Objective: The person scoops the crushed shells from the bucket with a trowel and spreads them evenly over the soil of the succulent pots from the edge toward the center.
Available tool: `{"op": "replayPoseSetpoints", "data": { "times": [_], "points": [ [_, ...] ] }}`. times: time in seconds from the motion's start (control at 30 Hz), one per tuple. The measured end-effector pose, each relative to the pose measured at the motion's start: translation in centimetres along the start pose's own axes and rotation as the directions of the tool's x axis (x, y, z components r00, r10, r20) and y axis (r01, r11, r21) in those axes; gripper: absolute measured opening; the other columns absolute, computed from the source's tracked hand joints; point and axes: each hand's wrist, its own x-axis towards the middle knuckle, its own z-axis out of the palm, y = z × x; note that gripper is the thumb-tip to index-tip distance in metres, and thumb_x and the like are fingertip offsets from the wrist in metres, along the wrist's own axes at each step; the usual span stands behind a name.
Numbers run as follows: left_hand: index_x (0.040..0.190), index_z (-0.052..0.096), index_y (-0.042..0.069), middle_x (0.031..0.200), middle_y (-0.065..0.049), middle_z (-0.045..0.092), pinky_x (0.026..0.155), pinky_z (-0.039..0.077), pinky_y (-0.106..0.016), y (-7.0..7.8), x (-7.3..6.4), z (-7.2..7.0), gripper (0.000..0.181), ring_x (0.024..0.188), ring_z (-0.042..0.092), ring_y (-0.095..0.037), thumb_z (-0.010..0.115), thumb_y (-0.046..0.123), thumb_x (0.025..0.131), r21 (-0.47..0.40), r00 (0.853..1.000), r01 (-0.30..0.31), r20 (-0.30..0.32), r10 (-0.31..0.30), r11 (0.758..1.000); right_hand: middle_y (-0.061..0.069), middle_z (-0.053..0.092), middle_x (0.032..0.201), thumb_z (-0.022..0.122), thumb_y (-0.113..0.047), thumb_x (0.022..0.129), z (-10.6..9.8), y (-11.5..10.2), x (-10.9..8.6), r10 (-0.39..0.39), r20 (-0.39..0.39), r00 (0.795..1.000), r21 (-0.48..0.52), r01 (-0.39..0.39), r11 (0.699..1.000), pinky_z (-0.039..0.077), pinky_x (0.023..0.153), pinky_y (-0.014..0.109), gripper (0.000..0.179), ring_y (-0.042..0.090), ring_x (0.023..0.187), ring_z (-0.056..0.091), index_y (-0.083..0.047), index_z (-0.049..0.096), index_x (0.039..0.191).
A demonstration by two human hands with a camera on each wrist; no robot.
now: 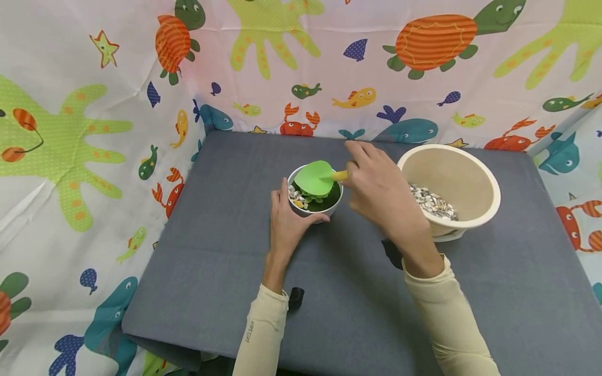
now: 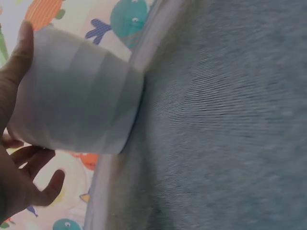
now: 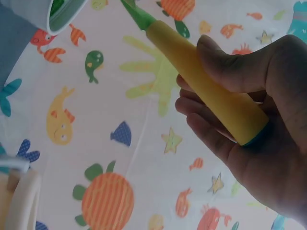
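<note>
A small white flowerpot (image 1: 333,209) stands on the grey cloth, holding a green succulent (image 1: 314,198) with dark green matter around it and pale pebbles (image 1: 296,197) on its left side. My left hand (image 1: 292,222) grips this pot, fingers along the left side and thumb at the near side; its smooth wall (image 2: 81,91) shows in the left wrist view. In my right hand (image 1: 383,190) is a toy shovel, held by its yellow handle (image 3: 206,81). The shovel's green blade (image 1: 314,177) is tilted over the pot and covers part of the plant.
A larger cream tub (image 1: 479,209) stands right of the pot, partly behind the right hand, with many pebbles (image 1: 432,202) at its bottom. Grey cloth (image 1: 211,219) covers the table. A curtain printed with sea animals (image 1: 263,94) hangs along the back and sides.
</note>
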Motion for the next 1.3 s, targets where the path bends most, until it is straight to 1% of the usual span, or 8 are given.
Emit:
{"op": "replayPoseSetpoints", "data": {
  "times": [0.17,0.47,0.7,0.83,0.93,1.07,1.17,1.3],
  "points": [
    [0.160,0.042,0.010,0.125,-0.018,0.054,0.094,0.052,-0.054,0.3,-0.9,1.0,0.135,0.106,0.061,-0.036,0.104,0.051,0.047,0.031,0.994,-0.005,-0.111,0.008,1.000,0.027,0.062,0.141,0.078,-0.004,0.088,-0.2,1.2,-1.8,0.052,-0.075,0.996,0.098,-0.044,0.994,0.049,0.113,0.055,0.020,0.043,0.132,0.058,0.013,0.074,0.099],
    [0.156,0.044,0.009,0.132,-0.016,0.051,0.112,0.044,-0.051,0.7,-2.5,2.8,0.135,0.124,0.050,-0.031,0.100,0.065,0.046,0.086,0.957,-0.015,-0.287,0.039,0.996,0.026,0.064,0.137,0.076,-0.003,0.089,-0.2,3.2,-4.8,0.164,-0.175,0.971,0.213,-0.125,0.969,0.052,0.108,0.056,0.016,0.044,0.126,0.061,0.010,0.072,0.095],
    [0.151,0.044,0.006,0.140,-0.015,0.050,0.118,0.041,-0.049,1.0,-2.8,3.3,0.136,0.133,0.047,-0.031,0.094,0.075,0.046,0.095,0.951,-0.038,-0.303,0.065,0.995,0.026,0.067,0.134,0.080,0.000,0.086,-1.3,5.2,-7.5,0.271,-0.287,0.919,0.245,-0.202,0.948,0.051,0.106,0.060,0.025,0.043,0.128,0.060,0.011,0.073,0.107],
    [0.152,0.041,0.003,0.144,-0.018,0.047,0.119,0.040,-0.051,1.0,-2.8,3.3,0.133,0.136,0.046,-0.033,0.071,0.093,0.059,0.070,0.942,-0.072,-0.324,0.091,0.995,0.025,0.065,0.136,0.080,0.002,0.086,-2.4,6.5,-9.3,0.363,-0.314,0.877,0.278,-0.281,0.918,0.051,0.104,0.062,0.029,0.043,0.129,0.058,0.010,0.074,0.114],
    [0.152,0.041,0.003,0.150,-0.023,0.041,0.123,0.035,-0.055,1.4,-2.7,3.3,0.124,0.145,0.040,-0.037,0.056,0.095,0.070,0.047,0.913,-0.143,-0.379,0.150,0.989,0.026,0.064,0.138,0.079,0.002,0.087,-3.2,7.7,-10.7,0.435,-0.311,0.845,0.280,-0.356,0.892,0.050,0.101,0.064,0.029,0.044,0.129,0.055,0.011,0.074,0.114],
    [0.151,0.045,0.006,0.156,-0.027,0.034,0.126,0.030,-0.060,2.7,-2.2,3.3,0.106,0.156,0.028,-0.042,0.056,0.087,0.083,0.032,0.860,-0.302,-0.423,0.287,0.953,0.028,0.061,0.139,0.077,0.002,0.089,-4.1,9.7,-12.5,0.494,-0.286,0.821,0.245,-0.436,0.866,0.047,0.105,0.065,0.026,0.048,0.130,0.053,0.017,0.072,0.110],
    [0.148,0.050,0.008,0.158,-0.025,0.033,0.127,0.027,-0.061,4.4,-1.8,3.3,0.096,0.158,0.025,-0.041,0.058,0.082,0.087,0.019,0.835,-0.423,-0.381,0.398,0.906,0.032,0.058,0.141,0.077,0.003,0.088,-4.4,11.3,-13.7,0.521,-0.249,0.816,0.226,-0.474,0.851,0.042,0.110,0.066,0.024,0.052,0.134,0.049,0.020,0.071,0.104],
    [0.145,0.055,0.008,0.158,-0.023,0.038,0.129,0.026,-0.060,6.9,-1.4,4.0,0.088,0.158,0.027,-0.040,0.056,0.078,0.091,-0.015,0.817,-0.535,-0.264,0.513,0.845,0.037,0.053,0.142,0.076,0.002,0.087,-4.3,13.1,-14.8,0.572,-0.164,0.804,0.190,-0.543,0.818,0.036,0.113,0.069,0.024,0.056,0.137,0.044,0.022,0.070,0.100]
  ]
}}
